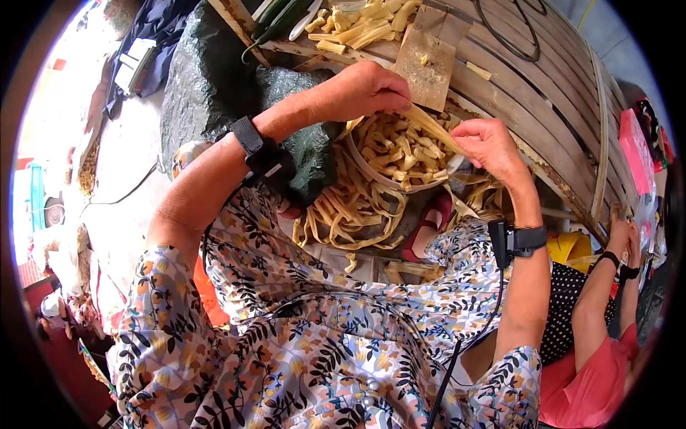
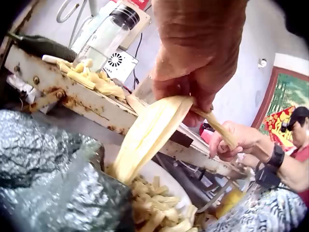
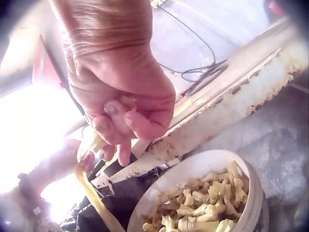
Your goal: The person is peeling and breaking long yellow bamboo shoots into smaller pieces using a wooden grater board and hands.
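Observation:
A pale yellow strip [image 1: 433, 127] is stretched between both hands above a white bucket [image 1: 371, 174] of knotted yellow pieces [image 1: 407, 154]. The left hand [image 1: 364, 91] pinches one end, its fingers curled; in the left wrist view a wide flap of the strip [image 2: 153, 130] hangs below that hand [image 2: 198, 53]. The right hand [image 1: 489, 143] grips the other end. In the right wrist view the right hand [image 3: 123, 96] has curled fingers round the strip, over the bucket [image 3: 253, 186], while a length of strip [image 3: 96, 203] hangs beside it.
Loose long strips [image 1: 350, 214] lie beside the bucket. A dark green plastic bag [image 1: 304, 154] stands left of it. Beyond is a slatted table [image 1: 529, 86] with a small board [image 1: 426, 61], yellow pieces [image 1: 368, 27] and cucumbers [image 1: 282, 18]. Another person's arm [image 1: 597, 279] is at the right.

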`<control>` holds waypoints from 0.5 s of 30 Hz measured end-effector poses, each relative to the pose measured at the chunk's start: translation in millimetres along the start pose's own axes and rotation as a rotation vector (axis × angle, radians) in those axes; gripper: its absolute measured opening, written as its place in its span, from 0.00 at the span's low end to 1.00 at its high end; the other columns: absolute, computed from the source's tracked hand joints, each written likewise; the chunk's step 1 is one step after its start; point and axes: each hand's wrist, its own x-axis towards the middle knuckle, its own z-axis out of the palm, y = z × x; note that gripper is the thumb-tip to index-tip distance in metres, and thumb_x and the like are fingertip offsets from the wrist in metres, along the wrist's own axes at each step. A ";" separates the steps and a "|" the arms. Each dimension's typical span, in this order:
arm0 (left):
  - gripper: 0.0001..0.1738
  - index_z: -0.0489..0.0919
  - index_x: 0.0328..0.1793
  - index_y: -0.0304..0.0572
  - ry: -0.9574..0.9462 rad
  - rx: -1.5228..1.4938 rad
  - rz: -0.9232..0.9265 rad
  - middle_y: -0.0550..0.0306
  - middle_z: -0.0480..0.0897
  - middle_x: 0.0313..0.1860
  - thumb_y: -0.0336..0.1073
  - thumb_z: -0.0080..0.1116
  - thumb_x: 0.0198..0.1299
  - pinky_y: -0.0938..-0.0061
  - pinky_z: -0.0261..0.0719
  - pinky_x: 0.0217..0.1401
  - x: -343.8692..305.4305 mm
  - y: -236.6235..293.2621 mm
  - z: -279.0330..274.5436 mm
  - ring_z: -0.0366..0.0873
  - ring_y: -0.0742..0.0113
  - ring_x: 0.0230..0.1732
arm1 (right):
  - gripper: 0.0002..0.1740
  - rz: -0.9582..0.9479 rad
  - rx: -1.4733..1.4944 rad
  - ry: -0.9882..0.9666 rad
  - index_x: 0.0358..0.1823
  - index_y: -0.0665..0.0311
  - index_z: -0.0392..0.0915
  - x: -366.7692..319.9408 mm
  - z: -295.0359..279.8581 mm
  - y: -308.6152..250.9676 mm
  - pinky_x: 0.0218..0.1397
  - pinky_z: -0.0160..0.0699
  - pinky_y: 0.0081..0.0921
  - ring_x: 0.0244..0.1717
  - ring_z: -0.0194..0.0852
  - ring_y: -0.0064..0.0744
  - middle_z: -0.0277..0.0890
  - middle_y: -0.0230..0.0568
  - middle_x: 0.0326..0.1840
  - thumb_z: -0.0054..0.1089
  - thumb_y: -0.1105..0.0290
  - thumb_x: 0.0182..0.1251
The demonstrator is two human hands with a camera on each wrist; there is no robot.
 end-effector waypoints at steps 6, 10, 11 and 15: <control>0.17 0.77 0.34 0.37 -0.094 -0.497 -0.226 0.67 0.73 0.23 0.45 0.49 0.63 0.86 0.63 0.28 1.5 7.0 4.9 0.66 0.82 0.25 | 0.11 0.032 0.062 -0.257 0.41 0.69 0.78 -11.0 12.2 -19.0 0.15 0.54 0.11 0.13 0.56 0.11 0.67 0.24 0.17 0.53 0.75 0.58; 0.17 0.78 0.37 0.36 -0.070 -0.515 -0.191 0.67 0.74 0.24 0.44 0.49 0.63 0.86 0.68 0.32 5.4 -5.1 21.8 0.69 0.82 0.27 | 0.18 -0.104 0.335 -0.320 0.48 0.64 0.76 -13.0 26.1 -34.2 0.16 0.50 0.06 0.14 0.54 0.06 0.69 0.21 0.21 0.61 0.66 0.57; 0.16 0.78 0.39 0.36 -0.040 -0.421 -0.105 0.67 0.75 0.25 0.42 0.47 0.65 0.85 0.70 0.32 8.2 -12.8 26.1 0.70 0.81 0.27 | 0.20 -0.155 0.382 -0.290 0.49 0.64 0.75 -12.2 28.2 -36.7 0.16 0.50 0.06 0.14 0.54 0.06 0.69 0.20 0.22 0.62 0.64 0.57; 0.17 0.74 0.44 0.34 -0.075 -0.578 -0.140 0.64 0.75 0.25 0.43 0.44 0.66 0.84 0.70 0.28 8.0 -11.3 28.4 0.70 0.80 0.24 | 0.22 -0.268 0.450 -0.172 0.50 0.63 0.75 -6.1 38.6 -39.7 0.16 0.50 0.05 0.15 0.53 0.04 0.69 0.18 0.23 0.63 0.61 0.56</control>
